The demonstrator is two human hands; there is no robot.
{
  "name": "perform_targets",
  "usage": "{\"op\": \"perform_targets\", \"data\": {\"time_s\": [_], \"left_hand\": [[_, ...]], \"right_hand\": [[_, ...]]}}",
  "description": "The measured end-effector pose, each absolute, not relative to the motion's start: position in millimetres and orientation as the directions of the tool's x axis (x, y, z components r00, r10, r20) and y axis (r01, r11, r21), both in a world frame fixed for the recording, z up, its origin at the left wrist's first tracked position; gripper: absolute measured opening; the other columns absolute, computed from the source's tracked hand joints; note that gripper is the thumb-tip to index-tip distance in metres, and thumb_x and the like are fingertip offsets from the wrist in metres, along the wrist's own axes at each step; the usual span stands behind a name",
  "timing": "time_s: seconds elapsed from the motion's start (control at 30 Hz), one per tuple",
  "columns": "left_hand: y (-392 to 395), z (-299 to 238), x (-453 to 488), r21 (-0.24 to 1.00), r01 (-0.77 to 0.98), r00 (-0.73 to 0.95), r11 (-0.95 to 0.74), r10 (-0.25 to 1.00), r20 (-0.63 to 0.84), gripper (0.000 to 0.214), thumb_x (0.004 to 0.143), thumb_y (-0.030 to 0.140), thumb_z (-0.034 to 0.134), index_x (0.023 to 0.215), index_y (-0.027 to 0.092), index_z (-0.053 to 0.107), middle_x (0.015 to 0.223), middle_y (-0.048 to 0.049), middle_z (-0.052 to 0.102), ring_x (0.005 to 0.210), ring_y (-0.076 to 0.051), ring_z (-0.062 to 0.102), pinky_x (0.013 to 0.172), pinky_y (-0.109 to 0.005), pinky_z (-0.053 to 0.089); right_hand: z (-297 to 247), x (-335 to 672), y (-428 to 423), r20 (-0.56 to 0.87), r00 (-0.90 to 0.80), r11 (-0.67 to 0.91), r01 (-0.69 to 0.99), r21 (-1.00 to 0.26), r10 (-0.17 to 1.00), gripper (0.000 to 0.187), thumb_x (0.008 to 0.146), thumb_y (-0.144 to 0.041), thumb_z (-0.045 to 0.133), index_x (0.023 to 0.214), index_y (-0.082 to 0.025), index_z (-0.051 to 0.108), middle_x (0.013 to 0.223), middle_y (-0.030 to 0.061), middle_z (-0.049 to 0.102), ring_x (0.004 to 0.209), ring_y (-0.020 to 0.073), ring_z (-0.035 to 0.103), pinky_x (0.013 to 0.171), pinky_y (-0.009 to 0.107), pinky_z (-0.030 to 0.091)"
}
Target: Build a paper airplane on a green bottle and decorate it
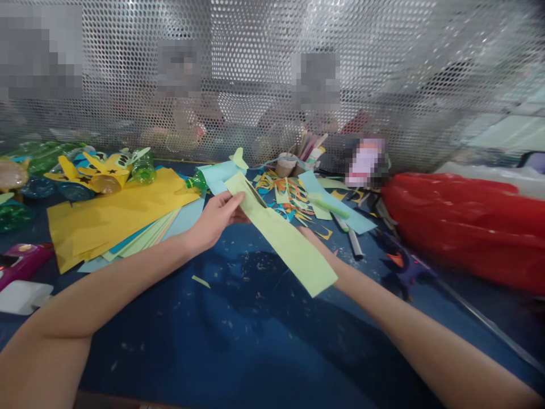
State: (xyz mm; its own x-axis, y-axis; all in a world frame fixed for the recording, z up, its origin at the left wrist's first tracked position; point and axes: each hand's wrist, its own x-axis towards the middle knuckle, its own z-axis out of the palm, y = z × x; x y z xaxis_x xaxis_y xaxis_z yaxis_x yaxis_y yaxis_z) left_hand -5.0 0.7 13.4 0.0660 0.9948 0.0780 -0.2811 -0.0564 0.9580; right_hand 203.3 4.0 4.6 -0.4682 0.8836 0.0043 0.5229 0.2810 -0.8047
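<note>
My left hand (223, 213) pinches a long light green paper strip (293, 250) near its far end, thumb on top. The strip slants down to the right, held above the blue table. Most of my right hand (318, 241) is behind the strip, so its fingers are hidden. A dark narrow scissor blade (257, 194) shows at the strip's upper edge, in line with that hand. Just beyond lies a bottle wrapped in light blue paper (219, 175), with a green neck and a pale green paper piece at its end.
Yellow sheets (123, 210) and fanned coloured paper lie left, near decorated bottles (104, 173). Paper scraps (289, 196), a light blue strip (340, 204) and markers (355, 243) lie beyond my hands. At right are a purple glue gun (411, 268) and red plastic bag (464, 227). Perforated sheeting (251, 57) stands behind.
</note>
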Motion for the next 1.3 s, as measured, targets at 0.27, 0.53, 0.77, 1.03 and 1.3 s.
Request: {"op": "perform_targets", "data": {"time_s": [0.27, 0.53, 0.77, 1.03, 1.3], "left_hand": [[1.3, 13.9, -5.4, 0.965, -0.241, 0.032, -0.106, 0.993, 0.117, 0.026, 0.083, 0.039, 0.065, 0.073, 0.016, 0.057, 0.065, -0.0012, 0.063, 0.061, -0.014, 0.062, 0.067, -0.032, 0.054], [1.2, 13.3, -6.1, 0.966, -0.24, 0.038, -0.097, 0.993, 0.11, 0.026, 0.082, 0.039, 0.065, 0.074, 0.015, 0.059, 0.07, -0.0037, 0.067, 0.063, -0.015, 0.064, 0.068, -0.032, 0.054], [1.6, 13.4, -6.7, 0.968, -0.235, 0.041, -0.091, 0.994, 0.104, 0.027, 0.081, 0.04, 0.065, 0.075, 0.015, 0.06, 0.069, -0.0036, 0.068, 0.062, -0.015, 0.064, 0.068, -0.032, 0.054], [0.5, 15.2, -6.3, 0.967, -0.239, 0.048, -0.084, 0.994, 0.098, 0.025, 0.081, 0.04, 0.065, 0.076, 0.015, 0.062, 0.069, -0.0038, 0.069, 0.064, -0.014, 0.065, 0.067, -0.03, 0.054], [1.7, 14.3, -8.2, 0.962, -0.258, 0.062, -0.085, 0.993, 0.104, 0.028, 0.082, 0.042, 0.064, 0.079, 0.015, 0.065, 0.072, -0.005, 0.07, 0.066, -0.016, 0.066, 0.068, -0.03, 0.053]], "right_hand": [[14.6, 198.3, -1.6, -0.081, -0.47, 0.233, 0.572, -0.787, 0.879, 0.017, 0.059, -0.025, 0.049, 0.051, -0.021, 0.035, 0.049, -0.0049, 0.034, 0.05, 0.0085, 0.025, 0.045, 0.025, 0.022], [13.8, 196.7, -3.0, -0.019, -0.495, 0.275, 0.513, -0.813, 0.868, 0.014, 0.058, -0.026, 0.047, 0.049, -0.021, 0.037, 0.046, -0.0051, 0.031, 0.05, 0.0089, 0.025, 0.044, 0.024, 0.024], [15.6, 195.3, -3.9, -0.016, -0.487, 0.264, 0.501, -0.824, 0.874, 0.013, 0.055, -0.029, 0.046, 0.049, -0.022, 0.037, 0.046, -0.0038, 0.03, 0.051, 0.0111, 0.027, 0.046, 0.027, 0.025], [15.1, 195.3, -4.0, -0.022, -0.47, 0.264, 0.533, -0.804, 0.882, 0.016, 0.056, -0.027, 0.046, 0.047, -0.021, 0.035, 0.045, -0.0045, 0.029, 0.049, 0.0094, 0.024, 0.044, 0.025, 0.024], [8.0, 199.1, -1.8, 0.041, -0.519, 0.342, 0.501, -0.795, 0.854, 0.021, 0.06, -0.032, 0.048, 0.049, -0.022, 0.034, 0.046, -0.0036, 0.031, 0.051, 0.0105, 0.027, 0.047, 0.026, 0.025]]}}
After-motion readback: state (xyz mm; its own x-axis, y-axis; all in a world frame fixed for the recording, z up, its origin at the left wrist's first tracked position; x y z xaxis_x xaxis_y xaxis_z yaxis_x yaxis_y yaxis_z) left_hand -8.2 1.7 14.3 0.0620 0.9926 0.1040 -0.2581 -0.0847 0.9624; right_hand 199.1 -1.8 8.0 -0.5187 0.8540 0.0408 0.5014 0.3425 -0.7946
